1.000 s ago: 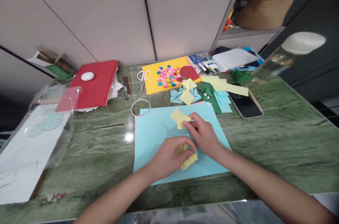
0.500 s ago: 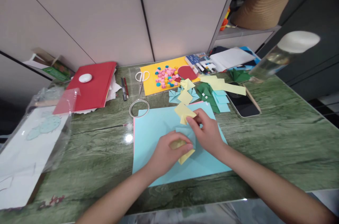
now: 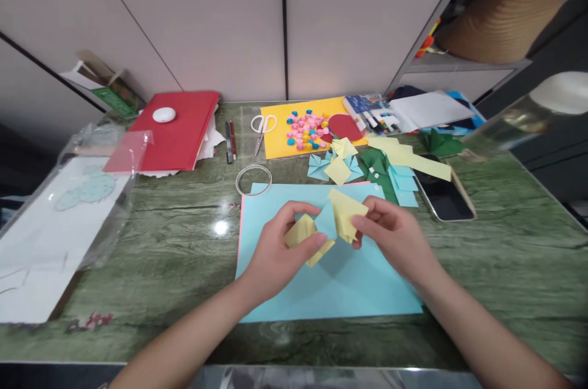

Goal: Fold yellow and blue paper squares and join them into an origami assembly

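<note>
The folded papers (image 3: 345, 211) have come side by side.

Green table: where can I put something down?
Left: between the plastic bag and the blue paper, in front of the red folder. Right: in front of the phone. It's crowded behind the blue paper, with scissors, coloured pieces and folded papers, and above it, where the left hand and right hand hold yellow paper.

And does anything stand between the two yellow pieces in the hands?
Yes, a blue fold, between the left yellow piece and the right yellow piece. Nothing visible separates the left hand or right hand from its piece.
</note>
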The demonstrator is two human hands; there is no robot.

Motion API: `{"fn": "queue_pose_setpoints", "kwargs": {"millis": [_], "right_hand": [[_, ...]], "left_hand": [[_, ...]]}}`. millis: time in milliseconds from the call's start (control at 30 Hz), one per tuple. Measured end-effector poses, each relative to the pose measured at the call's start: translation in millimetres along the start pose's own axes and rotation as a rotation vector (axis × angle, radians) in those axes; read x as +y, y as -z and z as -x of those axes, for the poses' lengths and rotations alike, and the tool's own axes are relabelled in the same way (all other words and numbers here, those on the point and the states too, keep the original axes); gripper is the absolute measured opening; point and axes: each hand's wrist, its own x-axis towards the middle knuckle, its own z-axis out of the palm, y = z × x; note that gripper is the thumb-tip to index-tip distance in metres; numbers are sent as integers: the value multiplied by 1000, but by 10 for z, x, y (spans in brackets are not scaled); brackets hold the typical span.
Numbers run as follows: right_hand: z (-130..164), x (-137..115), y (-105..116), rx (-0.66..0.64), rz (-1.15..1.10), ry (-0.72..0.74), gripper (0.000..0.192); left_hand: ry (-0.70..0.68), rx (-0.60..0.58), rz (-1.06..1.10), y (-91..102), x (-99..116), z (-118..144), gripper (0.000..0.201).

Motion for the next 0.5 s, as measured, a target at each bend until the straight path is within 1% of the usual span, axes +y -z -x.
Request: {"fn": "queue_pose_setpoints", "kwargs": {"millis": [100, 233, 500], "right_hand": [[41, -21, -40, 38, 69, 23, 22], [71, -36, -61, 110, 165, 60, 23], [158, 1, -134, 223, 337, 187, 16]], "left_hand": [[-13, -10, 5, -9, -4, -2, 25], [-43, 16, -8, -13, 0, -3, 24], [-28, 10, -42, -49, -30, 3, 26]]}}
